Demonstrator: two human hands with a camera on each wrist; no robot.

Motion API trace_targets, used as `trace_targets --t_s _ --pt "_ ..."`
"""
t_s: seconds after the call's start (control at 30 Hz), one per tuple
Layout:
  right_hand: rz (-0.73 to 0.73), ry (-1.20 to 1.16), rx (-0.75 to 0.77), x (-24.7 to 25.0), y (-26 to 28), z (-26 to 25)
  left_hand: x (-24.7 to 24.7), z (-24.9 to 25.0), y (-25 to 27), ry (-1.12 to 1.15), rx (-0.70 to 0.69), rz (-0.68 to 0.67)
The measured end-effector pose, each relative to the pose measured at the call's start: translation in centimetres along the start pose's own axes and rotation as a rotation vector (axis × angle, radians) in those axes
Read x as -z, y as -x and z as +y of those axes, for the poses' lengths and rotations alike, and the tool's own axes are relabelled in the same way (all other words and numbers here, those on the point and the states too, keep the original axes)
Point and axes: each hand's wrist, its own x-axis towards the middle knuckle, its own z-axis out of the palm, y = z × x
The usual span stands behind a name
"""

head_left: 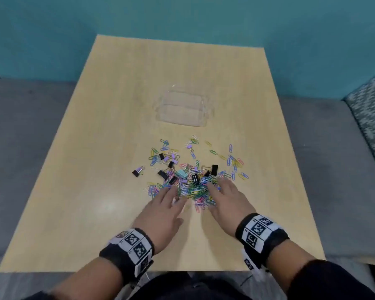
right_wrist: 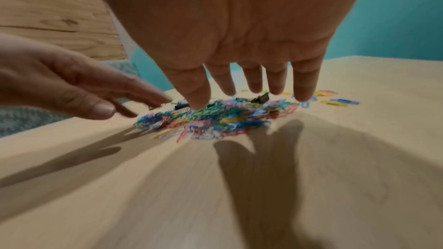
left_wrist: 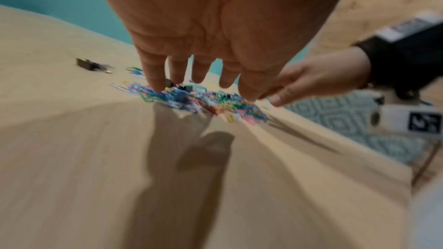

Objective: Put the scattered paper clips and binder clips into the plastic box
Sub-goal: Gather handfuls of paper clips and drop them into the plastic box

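Note:
A heap of coloured paper clips mixed with black, purple and mint binder clips lies in the middle of the wooden table. A clear plastic box stands open just beyond the heap. My left hand hovers palm down at the heap's near left edge, fingers spread and straight. My right hand hovers the same way at the near right edge. Neither hand holds anything. One black binder clip lies apart on the left.
Loose clips trail off to the right of the heap. Grey sofa seats flank the table on both sides, with a patterned cushion at the right. A teal wall stands behind the table.

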Motion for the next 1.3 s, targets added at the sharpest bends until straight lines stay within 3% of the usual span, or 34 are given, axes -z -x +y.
trace_targets --t_s 0.13,0.2,0.27,0.4,0.57,0.77,0.97,1.07,1.2,1.3 --pt "-0.041 0.040 -0.023 -1.5 -0.1 -1.2 -1.5 0.9 -0.9 -0.185 -0.111 -0.045" --pt "-0.075 0.044 -0.034 -2.2 0.5 -1.5 -1.5 1.0 -0.6 -0.223 -0.078 -0.026" --pt "-0.089 0.042 -0.029 -2.2 1.2 -1.5 -1.3 1.2 0.1 -0.229 -0.049 0.001" --pt "-0.019 0.060 0.060 -2.4 1.3 -1.4 -2.0 1.2 -0.4 -0.197 -0.117 0.102" --pt "-0.060 0.087 0.125 -2.6 0.9 -1.6 -1.7 1.4 -1.5 -0.209 -0.105 0.001" --pt "0.053 0.079 0.180 -2.0 0.2 -1.4 -1.5 1.4 -1.0 -0.203 -0.170 0.074" --pt "-0.045 0.101 0.139 -2.8 -0.3 -1.6 -1.9 0.6 -1.4 -0.222 -0.136 -0.021" --pt "-0.050 0.054 0.180 -1.9 0.6 -0.8 -1.5 -0.3 -0.1 -0.203 -0.150 0.020" --pt "0.032 0.011 0.122 -1.0 -0.1 0.9 -1.2 -2.0 0.4 -0.148 0.002 0.105" --pt "-0.034 0.055 0.132 -1.3 -0.9 0.5 -1.1 -2.4 0.3 -0.140 0.037 0.080"
